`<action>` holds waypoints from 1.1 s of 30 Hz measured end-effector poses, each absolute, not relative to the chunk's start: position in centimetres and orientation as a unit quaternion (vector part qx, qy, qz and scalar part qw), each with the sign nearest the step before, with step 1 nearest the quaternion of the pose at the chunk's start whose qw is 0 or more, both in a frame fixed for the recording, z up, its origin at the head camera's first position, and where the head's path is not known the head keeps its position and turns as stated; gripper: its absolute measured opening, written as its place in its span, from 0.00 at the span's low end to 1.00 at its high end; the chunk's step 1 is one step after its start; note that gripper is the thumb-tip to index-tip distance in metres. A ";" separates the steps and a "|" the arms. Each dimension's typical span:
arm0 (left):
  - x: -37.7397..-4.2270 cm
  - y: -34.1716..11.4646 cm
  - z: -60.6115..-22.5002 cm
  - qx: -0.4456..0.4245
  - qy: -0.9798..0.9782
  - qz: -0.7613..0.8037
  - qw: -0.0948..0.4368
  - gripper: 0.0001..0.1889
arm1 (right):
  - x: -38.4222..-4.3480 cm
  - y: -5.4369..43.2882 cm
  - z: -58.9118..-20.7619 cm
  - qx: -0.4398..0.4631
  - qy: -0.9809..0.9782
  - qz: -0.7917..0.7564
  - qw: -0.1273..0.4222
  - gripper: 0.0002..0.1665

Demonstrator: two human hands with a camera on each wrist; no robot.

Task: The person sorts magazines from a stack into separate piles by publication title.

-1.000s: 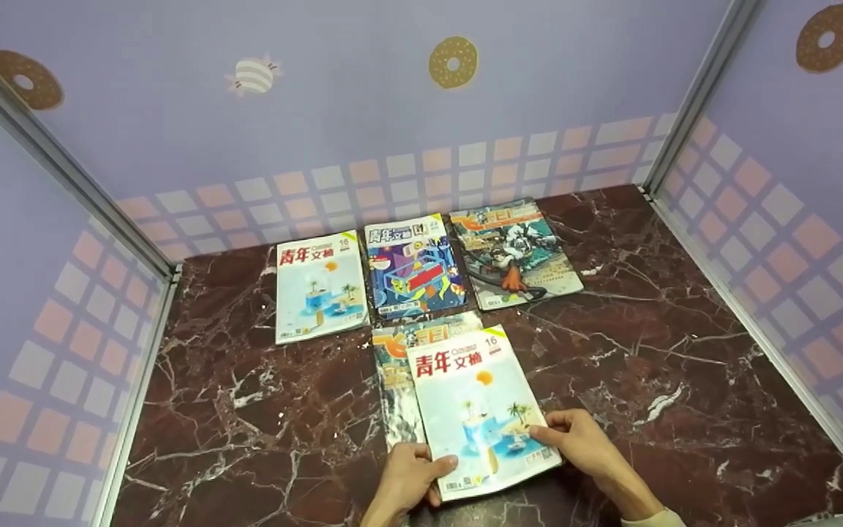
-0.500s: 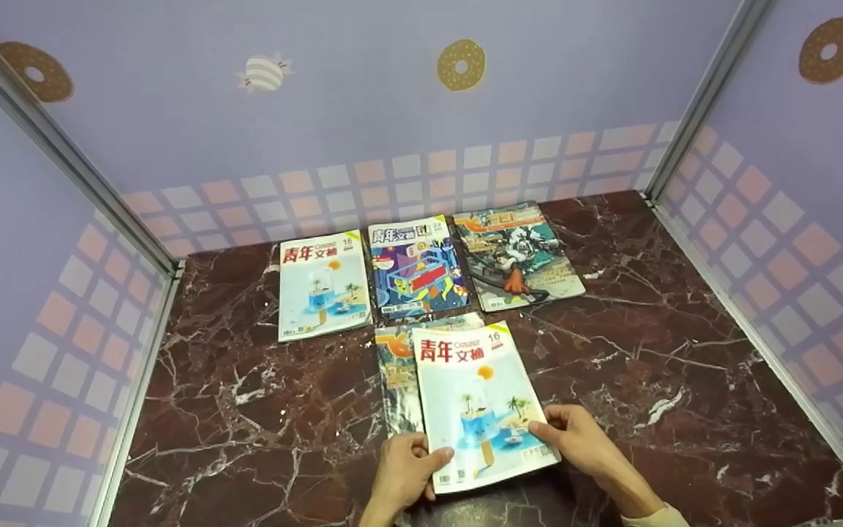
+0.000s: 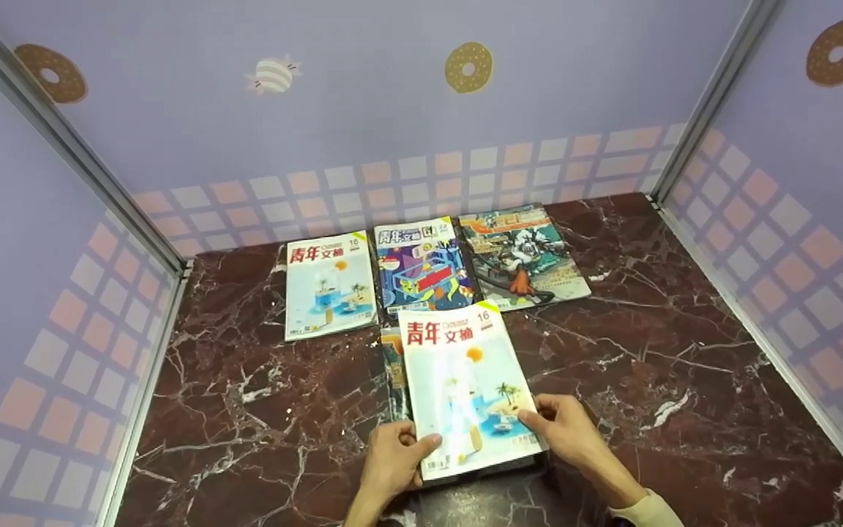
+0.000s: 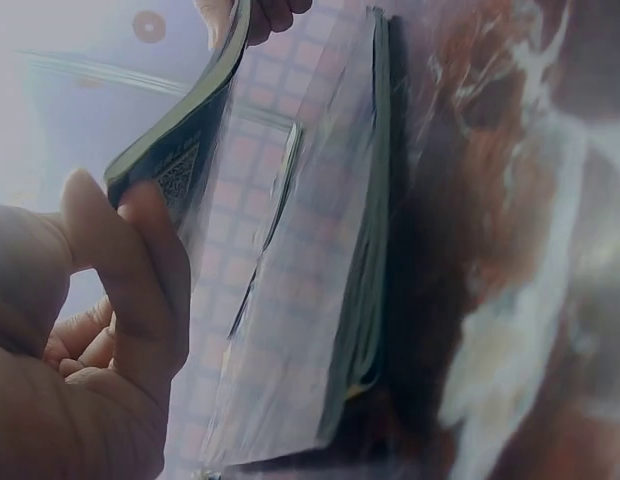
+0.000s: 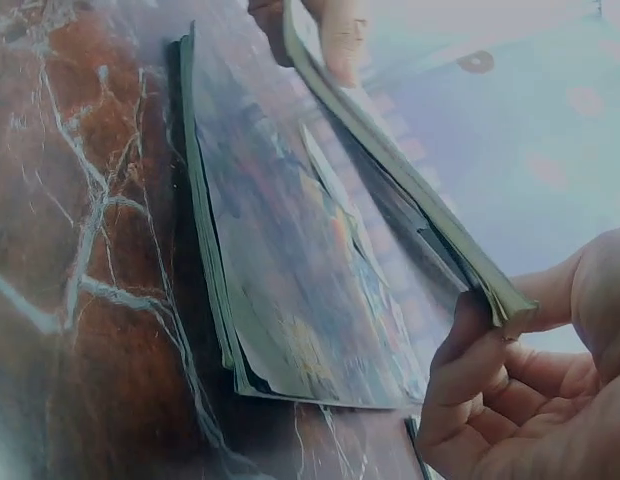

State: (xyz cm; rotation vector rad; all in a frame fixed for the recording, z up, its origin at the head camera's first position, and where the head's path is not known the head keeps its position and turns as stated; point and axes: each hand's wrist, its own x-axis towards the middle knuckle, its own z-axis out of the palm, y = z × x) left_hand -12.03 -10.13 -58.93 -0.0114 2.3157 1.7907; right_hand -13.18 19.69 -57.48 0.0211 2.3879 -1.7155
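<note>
A white magazine (image 3: pixel 451 380) with red lettering and a beach picture is held by both hands near its lower end. My left hand (image 3: pixel 391 457) pinches the lower left edge, thumb on the cover. On the lower right edge, my right hand (image 3: pixel 569 430) pinches it the same way. Both wrist views show the held magazine (image 4: pixel 180 130) tilted and raised over another magazine (image 5: pixel 280 250) that lies flat on the table. From the head camera, only a left strip of that lower magazine (image 3: pixel 394 369) shows; the rest is covered.
Along the back lie three magazines side by side: a white beach one (image 3: pixel 330 285), a purple and blue one (image 3: pixel 425 267) and a comic-style one (image 3: pixel 527 256). The dark red marbled tabletop (image 3: pixel 268 432) is bounded by purple panels (image 3: pixel 370 95) at the back and sides.
Both hands have moved the white magazine slightly away from the body and to the left. It now covers more of the magazine beneath. The hold is unchanged.
</note>
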 end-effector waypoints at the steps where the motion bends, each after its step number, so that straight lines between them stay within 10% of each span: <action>1: -12.1 -10.3 -58.9 -0.004 0.788 0.607 0.103 0.28 | -13.3 19.5 -57.5 0.007 0.811 -0.578 0.095 0.10; 33: -17.0 -17.0 -56.8 -0.005 0.846 0.533 -0.021 0.20 | -20.3 11.8 -56.6 -0.071 0.859 -0.507 0.001 0.15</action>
